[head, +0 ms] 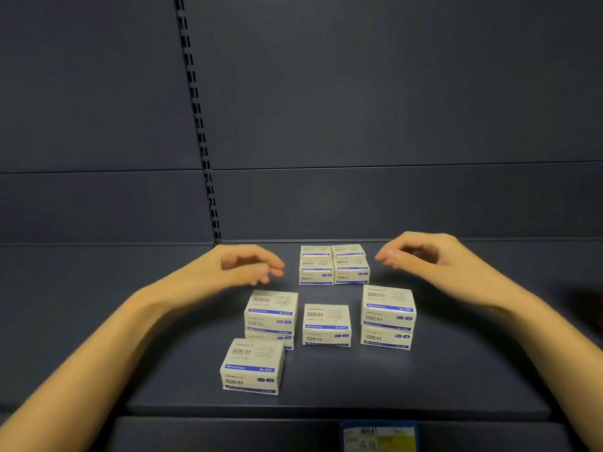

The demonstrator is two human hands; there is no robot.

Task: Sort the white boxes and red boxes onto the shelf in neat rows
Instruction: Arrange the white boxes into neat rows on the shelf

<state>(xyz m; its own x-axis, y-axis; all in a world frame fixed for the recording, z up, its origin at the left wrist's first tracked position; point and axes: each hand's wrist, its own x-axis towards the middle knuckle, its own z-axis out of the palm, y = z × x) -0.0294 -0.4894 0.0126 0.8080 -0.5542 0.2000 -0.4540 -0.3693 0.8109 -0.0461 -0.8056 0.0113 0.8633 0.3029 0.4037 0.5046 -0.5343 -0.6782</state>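
Several white boxes with blue stripes stand on the dark shelf point(456, 380). A tight block of them point(334, 264) sits at the back against the wall. In front stand a left stack of two point(271, 313), a single middle box point(327, 324), a right stack of two point(387, 316), and one box nearer the front edge point(252, 366). My left hand point(243, 267) hovers left of the back block, fingers loosely curled, holding nothing. My right hand point(421, 256) hovers to the block's right, likewise empty. I see no red boxes.
A slotted upright rail point(199, 125) runs down the back panel to the shelf's rear left. A price label point(380, 435) is fixed on the shelf's front edge at the lower right. Bare shelf surface lies to both sides of the boxes.
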